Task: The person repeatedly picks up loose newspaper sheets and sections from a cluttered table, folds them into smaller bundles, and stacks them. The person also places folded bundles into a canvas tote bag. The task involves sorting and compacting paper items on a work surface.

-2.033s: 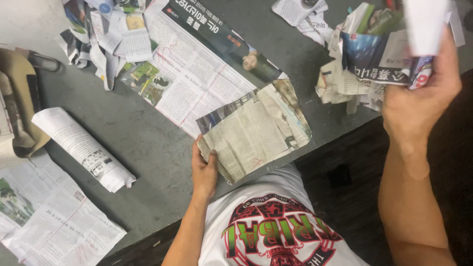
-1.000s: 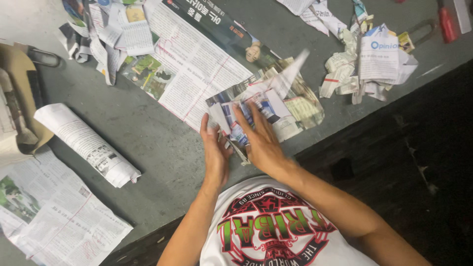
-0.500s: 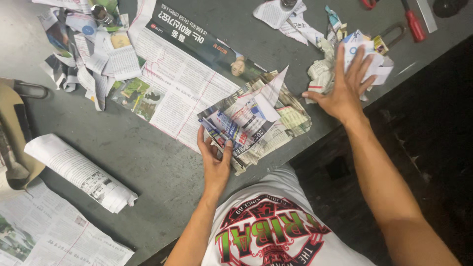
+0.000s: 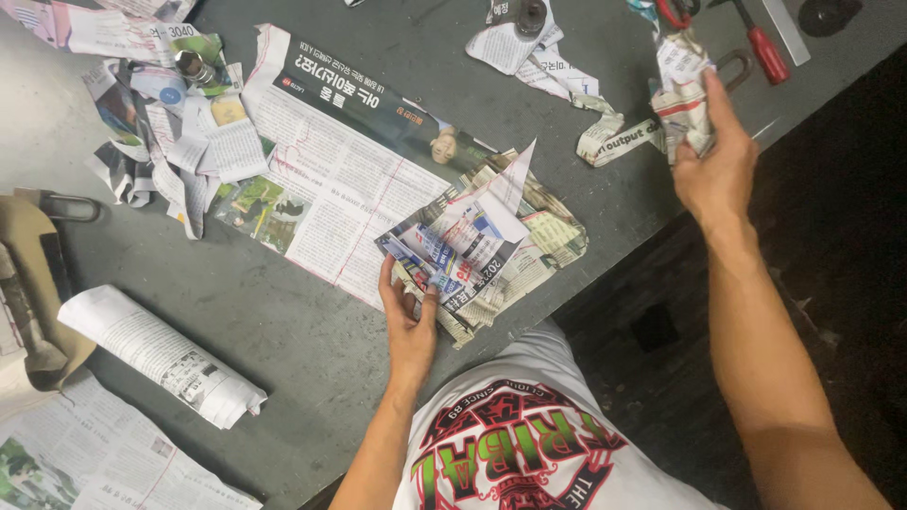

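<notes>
at table edge, our left hand pins the folded newspaper stack, long axis running lower-left to upper-right; our right hand grips a crumpled paper wad.

Dark grey worktable, scuffed, edge runs diagonally lower-left to upper-right. Landmark: big open newspaper sheet, flat, mid-table. Folded newspaper stack overlaps its lower-right corner, near table edge. Rolled newspaper below-left of sheet, apart. More flat newspaper farther below-left, at frame corner. Torn paper scraps pile just left of sheet, touching. Paper scraps upper-right of sheet. Red-handled tool far right, top. Brown thing far left, can't ID.
</notes>
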